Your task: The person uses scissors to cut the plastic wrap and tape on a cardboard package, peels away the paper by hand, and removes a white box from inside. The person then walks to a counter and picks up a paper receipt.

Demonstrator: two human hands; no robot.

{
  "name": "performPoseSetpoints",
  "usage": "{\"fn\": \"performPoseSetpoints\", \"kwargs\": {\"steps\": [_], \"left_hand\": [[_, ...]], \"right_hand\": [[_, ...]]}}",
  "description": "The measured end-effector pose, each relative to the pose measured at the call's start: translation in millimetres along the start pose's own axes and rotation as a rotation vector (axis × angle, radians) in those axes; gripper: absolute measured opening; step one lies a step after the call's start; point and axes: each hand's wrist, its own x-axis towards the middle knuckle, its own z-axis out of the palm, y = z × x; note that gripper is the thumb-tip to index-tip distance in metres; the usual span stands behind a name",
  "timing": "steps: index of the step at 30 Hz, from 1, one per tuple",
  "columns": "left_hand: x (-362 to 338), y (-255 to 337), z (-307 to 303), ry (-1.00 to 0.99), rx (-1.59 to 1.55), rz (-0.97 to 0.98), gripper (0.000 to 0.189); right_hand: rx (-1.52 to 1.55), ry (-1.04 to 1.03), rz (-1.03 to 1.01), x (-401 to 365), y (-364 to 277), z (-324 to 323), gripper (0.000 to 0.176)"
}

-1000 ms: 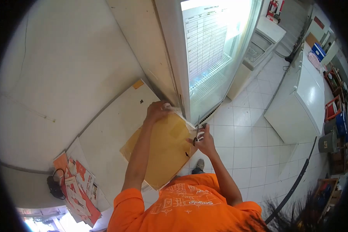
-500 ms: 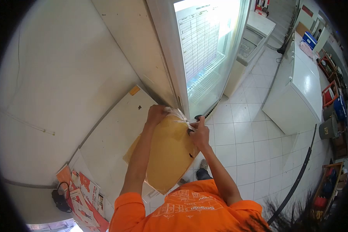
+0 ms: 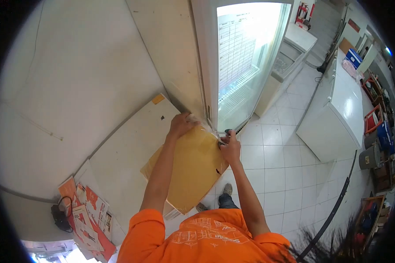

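A yellow-brown board or packet (image 3: 193,164) with clear plastic along its far edge (image 3: 202,124) lies tilted over the corner of a white surface (image 3: 123,153). My left hand (image 3: 181,124) is closed on the plastic at the far left corner. In my right hand (image 3: 231,148) are black-handled scissors (image 3: 228,132), at the right end of that same plastic. The scissors' blades are mostly hidden by the plastic. A small dark mark shows near the right edge of the yellow-brown piece.
A lit glass-door fridge (image 3: 239,65) stands just beyond my hands. White chest freezers (image 3: 333,118) are at the right. Red and white papers (image 3: 90,217) and a black corded item (image 3: 60,218) lie at the lower left. A dark strip (image 3: 333,210) crosses the tiled floor.
The view has shifted a little. My right hand with the scissors sits slightly farther right along the plastic, and the blades show less than before. My left hand still holds the left corner.
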Motion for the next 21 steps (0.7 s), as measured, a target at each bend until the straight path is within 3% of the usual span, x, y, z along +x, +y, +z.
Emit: {"fn": "performPoseSetpoints", "kwargs": {"steps": [1, 3, 8, 11, 16, 18, 21], "left_hand": [[-5.7, -2.1, 4.5, 0.006, 0.0, 0.011, 0.06], [-19.0, -8.6, 11.6, 0.326, -0.065, 0.334, 0.053], [-50.5, 79.9, -15.2, 0.154, 0.003, 0.262, 0.034], [-36.5, 66.5, 0.3, 0.161, 0.056, 0.286, 0.024], [-31.9, 75.6, 0.3, 0.25, 0.018, 0.29, 0.015], [-33.5, 81.3, -5.0, 0.357, -0.071, 0.415, 0.018], [-33.3, 85.6, -19.7, 0.23, -0.073, 0.41, 0.02]], "right_hand": [[0.0, 0.01, -0.008, -0.1, 3.1, -3.7, 0.058], [0.047, -0.116, 0.091, -1.4, 12.9, -15.0, 0.065], [-0.222, -0.098, -0.036, -12.8, 42.9, -52.2, 0.083], [-0.392, -0.173, 0.09, 1.2, 18.7, -71.5, 0.09], [-0.66, -0.305, 0.165, 18.8, -40.8, -80.8, 0.078], [-0.714, -0.354, 0.186, 31.1, -49.9, -75.5, 0.071], [-0.799, -0.32, 0.114, 53.2, -29.6, -54.0, 0.064]]}}
